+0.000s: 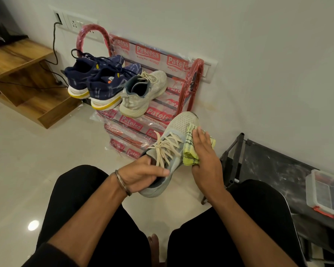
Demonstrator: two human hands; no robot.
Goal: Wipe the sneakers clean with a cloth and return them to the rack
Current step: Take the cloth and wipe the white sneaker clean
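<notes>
Mid-wipe on one grey sneaker [174, 143], held up in the air above the floor [37, 151], just in front of the red rack [196, 74]; left hand [143, 174] curled round the heel and collar, thumb lying along the side; right hand [204, 157] mostly flat, pressing a yellow-green cloth [190, 149] against the sneaker's side by the laces, thumb tucked under the cloth's lower edge.

Looks light and soft up top, mesh that'll dent under a push, so better gripped at the stiffer heel like now, or by the sole; laces loose and floppy, easy to snag with the cloth; cloth itself limp, wants a flat palm behind it or it bunches.

Matching grey sneaker [143, 93] already sitting on the rack's top shelf, toward its right end; pair of navy sneakers [98, 81] beside it at the left end, heels hanging over the front edge; rack still in its printed plastic wrap, probably a bit slick, so worth seating the sneaker well back.

Off to the right, a clear plastic box [324, 191] on a low black stand [278, 170].
</notes>
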